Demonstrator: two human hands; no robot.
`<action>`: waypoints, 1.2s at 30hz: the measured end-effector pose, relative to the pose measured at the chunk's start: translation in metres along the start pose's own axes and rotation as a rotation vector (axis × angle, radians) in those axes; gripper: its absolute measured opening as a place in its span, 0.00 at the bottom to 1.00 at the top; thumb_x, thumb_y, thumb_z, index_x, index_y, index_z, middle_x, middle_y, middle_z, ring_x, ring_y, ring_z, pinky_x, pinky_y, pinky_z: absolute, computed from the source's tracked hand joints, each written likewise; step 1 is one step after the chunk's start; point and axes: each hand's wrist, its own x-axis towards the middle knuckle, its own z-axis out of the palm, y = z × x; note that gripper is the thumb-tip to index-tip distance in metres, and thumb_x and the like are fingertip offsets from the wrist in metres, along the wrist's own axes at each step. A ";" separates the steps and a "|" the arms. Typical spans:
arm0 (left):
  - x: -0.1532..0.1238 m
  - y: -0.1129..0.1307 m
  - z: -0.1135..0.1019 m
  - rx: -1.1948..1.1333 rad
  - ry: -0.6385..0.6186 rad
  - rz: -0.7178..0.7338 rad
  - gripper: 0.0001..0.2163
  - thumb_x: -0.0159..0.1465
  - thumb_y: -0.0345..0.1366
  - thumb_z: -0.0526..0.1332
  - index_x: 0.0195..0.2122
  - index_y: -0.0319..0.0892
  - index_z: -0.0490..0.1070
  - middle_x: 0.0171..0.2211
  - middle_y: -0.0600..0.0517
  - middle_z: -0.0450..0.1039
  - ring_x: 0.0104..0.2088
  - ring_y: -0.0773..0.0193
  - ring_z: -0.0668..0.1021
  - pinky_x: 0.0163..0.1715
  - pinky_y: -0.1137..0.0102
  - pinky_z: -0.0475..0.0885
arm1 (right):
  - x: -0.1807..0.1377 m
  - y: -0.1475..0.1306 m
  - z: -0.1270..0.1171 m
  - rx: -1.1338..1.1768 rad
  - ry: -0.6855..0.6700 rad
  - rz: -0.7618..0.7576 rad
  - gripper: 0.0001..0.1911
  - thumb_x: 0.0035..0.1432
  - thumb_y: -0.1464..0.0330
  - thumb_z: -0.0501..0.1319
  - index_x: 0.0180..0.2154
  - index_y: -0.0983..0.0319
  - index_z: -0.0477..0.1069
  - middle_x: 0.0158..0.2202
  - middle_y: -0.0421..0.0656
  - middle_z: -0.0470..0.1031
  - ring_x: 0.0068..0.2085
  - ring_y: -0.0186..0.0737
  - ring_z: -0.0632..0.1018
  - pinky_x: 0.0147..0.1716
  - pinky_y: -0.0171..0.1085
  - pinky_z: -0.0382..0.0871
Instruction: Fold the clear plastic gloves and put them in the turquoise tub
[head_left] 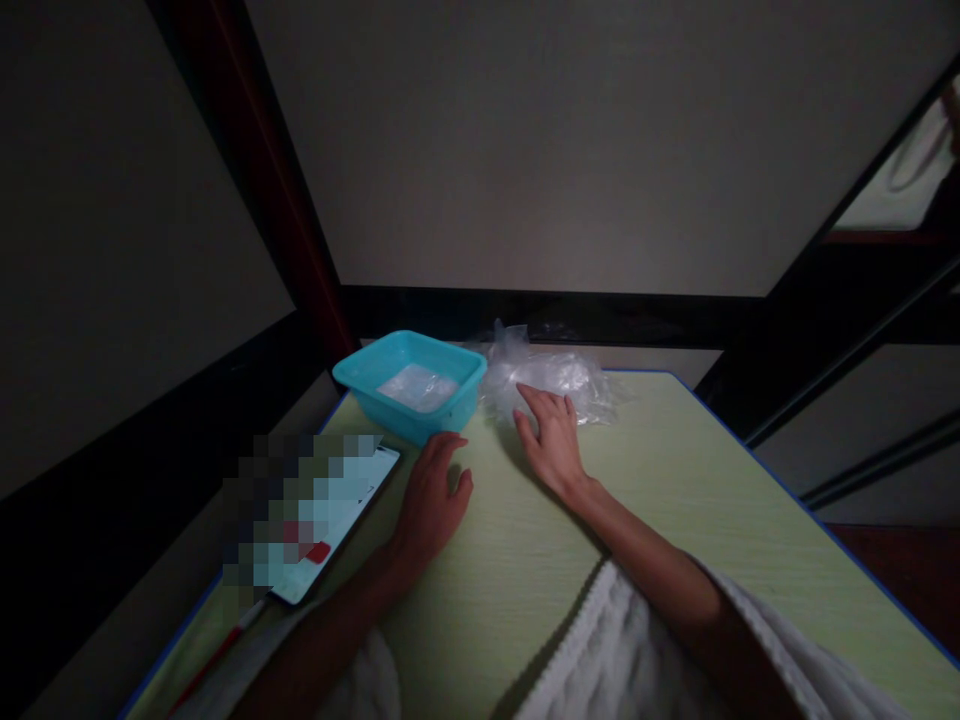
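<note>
Crumpled clear bag [551, 380] beside teal tub [409, 385]
The bag lies bunched at the table's [675, 500] far edge; the upright tub holds a flat pale packet [418, 387].

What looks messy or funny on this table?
Nothing is spilled or broken. The clear plastic bag lies crumpled in a heap beside the teal tub, touched by the right hand. The tablet sits slanted at the left edge of the table.

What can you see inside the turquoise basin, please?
A piece of clear plastic lies on the floor of the turquoise basin. Its near wall hides the front of that floor.
</note>
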 end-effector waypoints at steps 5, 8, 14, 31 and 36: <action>-0.002 0.006 0.001 -0.148 -0.029 -0.072 0.13 0.51 0.25 0.55 0.37 0.42 0.67 0.41 0.49 0.69 0.47 0.58 0.72 0.52 0.61 0.64 | -0.014 -0.001 -0.008 0.064 0.043 -0.066 0.21 0.62 0.67 0.48 0.54 0.64 0.63 0.53 0.50 0.70 0.53 0.46 0.68 0.57 0.53 0.49; -0.004 0.010 0.002 -0.274 -0.056 -0.163 0.12 0.50 0.26 0.56 0.37 0.41 0.68 0.40 0.49 0.70 0.45 0.59 0.72 0.48 0.62 0.67 | -0.025 -0.001 -0.016 0.145 0.062 -0.143 0.20 0.62 0.67 0.48 0.55 0.61 0.63 0.52 0.48 0.71 0.53 0.44 0.69 0.58 0.54 0.49; -0.005 0.013 0.005 -0.591 -0.125 -0.409 0.11 0.51 0.32 0.60 0.36 0.40 0.68 0.39 0.49 0.73 0.41 0.59 0.75 0.42 0.66 0.70 | -0.045 -0.009 -0.033 0.310 0.016 -0.323 0.19 0.61 0.69 0.52 0.54 0.60 0.63 0.50 0.49 0.72 0.52 0.42 0.72 0.57 0.51 0.55; 0.003 0.026 -0.006 -1.136 -0.281 -0.793 0.14 0.58 0.39 0.54 0.44 0.39 0.62 0.37 0.44 0.77 0.38 0.54 0.79 0.47 0.58 0.65 | -0.044 0.016 -0.110 1.094 -0.356 0.385 0.11 0.43 0.61 0.67 0.31 0.60 0.76 0.32 0.42 0.75 0.26 0.34 0.75 0.26 0.33 0.68; 0.002 0.028 -0.009 -1.042 -0.324 -0.737 0.19 0.53 0.40 0.61 0.44 0.40 0.61 0.35 0.46 0.77 0.33 0.56 0.79 0.39 0.63 0.68 | -0.040 0.039 -0.099 0.821 -0.483 0.517 0.15 0.37 0.71 0.64 0.33 0.63 0.73 0.25 0.39 0.71 0.24 0.33 0.69 0.23 0.33 0.61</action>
